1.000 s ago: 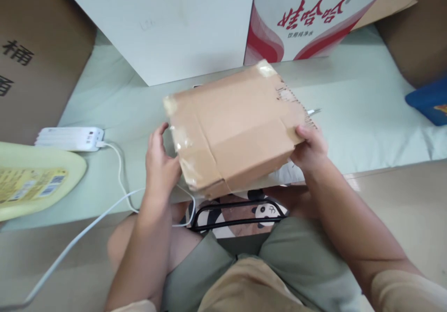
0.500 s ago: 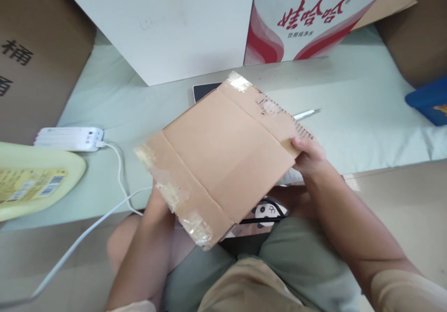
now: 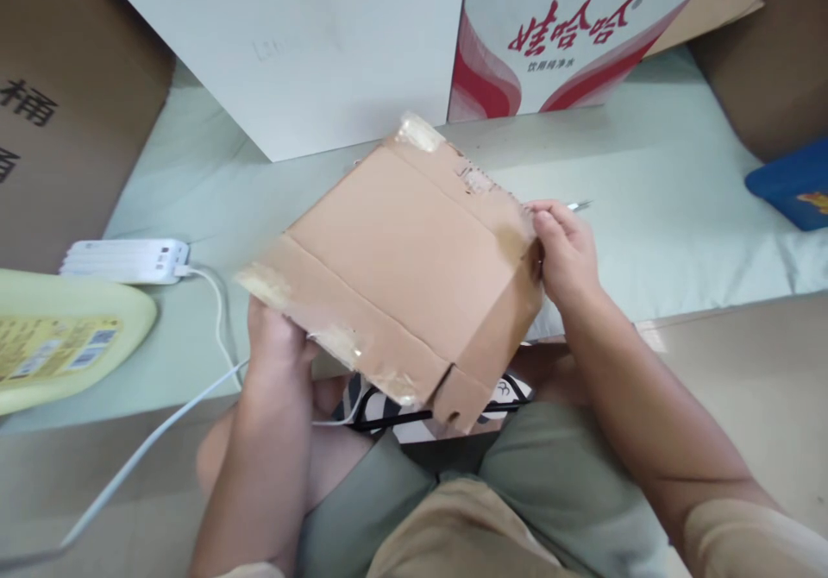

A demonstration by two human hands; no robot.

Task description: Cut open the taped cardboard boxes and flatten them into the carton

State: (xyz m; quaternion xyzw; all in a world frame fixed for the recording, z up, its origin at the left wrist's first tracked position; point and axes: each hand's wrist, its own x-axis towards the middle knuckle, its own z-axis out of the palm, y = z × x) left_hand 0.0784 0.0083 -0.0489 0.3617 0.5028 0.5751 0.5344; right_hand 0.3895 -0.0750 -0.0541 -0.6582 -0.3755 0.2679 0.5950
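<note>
A flattened piece of brown cardboard [image 3: 414, 259] is held tilted above my lap. It has fold lines, clear tape along its left edge and top corner, and a torn upper right edge. My left hand [image 3: 278, 332] grips its lower left edge, with the fingers partly hidden beneath. On the right edge my right hand [image 3: 564, 246] is closed, thumb on top. Just behind the right hand shows the tip of a thin pen-like tool [image 3: 580, 205] lying on the pale green cloth [image 3: 673, 216].
White cartons, one with a red-printed side [image 3: 543, 52], stand at the back. To the left are a power bank [image 3: 122, 260] with a white cable, a yellow bottle [image 3: 71, 336] and a brown box [image 3: 71, 103]. A blue container [image 3: 793, 183] is at the right. A panda-patterned item [image 3: 414, 430] lies below the cardboard.
The cardboard has shifted slightly left and tilted, and its lower right flap now bends down. My right hand has moved up its edge; my left hand moved left. The dark tablet-like object is now covered.
</note>
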